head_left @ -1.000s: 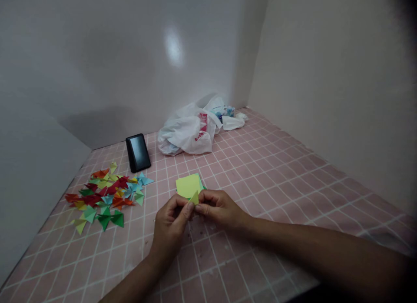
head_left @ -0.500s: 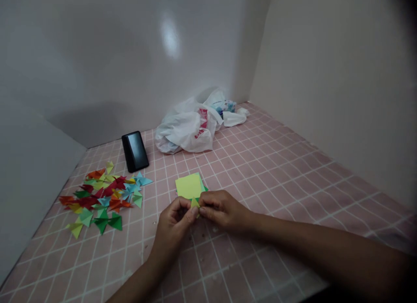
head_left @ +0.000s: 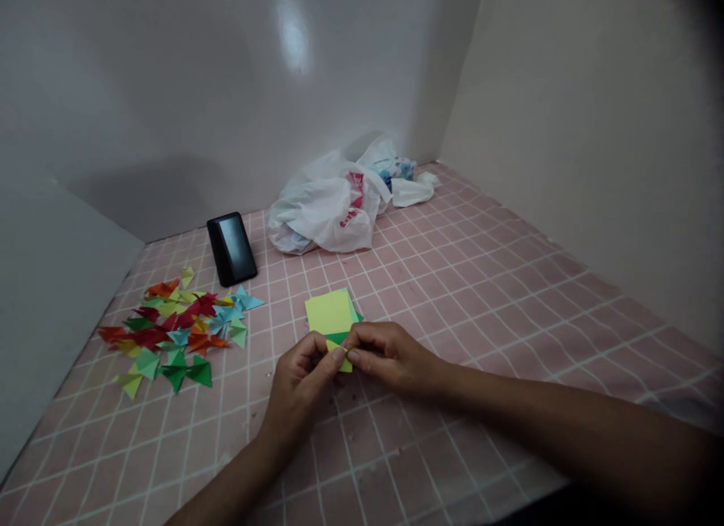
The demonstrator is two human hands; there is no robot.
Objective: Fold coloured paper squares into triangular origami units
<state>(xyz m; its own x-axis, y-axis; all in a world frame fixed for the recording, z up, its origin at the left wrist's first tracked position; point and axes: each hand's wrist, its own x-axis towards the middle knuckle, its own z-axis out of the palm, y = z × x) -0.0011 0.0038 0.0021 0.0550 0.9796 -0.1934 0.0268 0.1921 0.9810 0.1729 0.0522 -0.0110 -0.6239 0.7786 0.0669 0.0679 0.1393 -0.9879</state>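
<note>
A small folded piece of yellow paper [head_left: 345, 365] is pinched between my two hands. My left hand [head_left: 305, 371] grips it from the left with thumb and forefinger. From the right, the thumb and fingers of my right hand [head_left: 393, 356] close on its other edge; the fingertips partly hide the folds. Just beyond my fingers lies a stack of square paper sheets [head_left: 328, 312], yellow on top with green ones showing underneath. To the left spreads a pile of folded paper pieces [head_left: 175, 322] in red, orange, yellow, green and blue.
A black phone or tablet-like device [head_left: 231, 249] leans at the back left. White plastic bags [head_left: 325, 205] lie against the back wall, with a white crumpled item [head_left: 415, 190] to their right. A pink checked cloth [head_left: 480, 284] covers the surface between the walls.
The yellow paper has turned in my fingers: its point stood upward before and now it slants, with a corner showing below. The whole view has tipped slightly downward.
</note>
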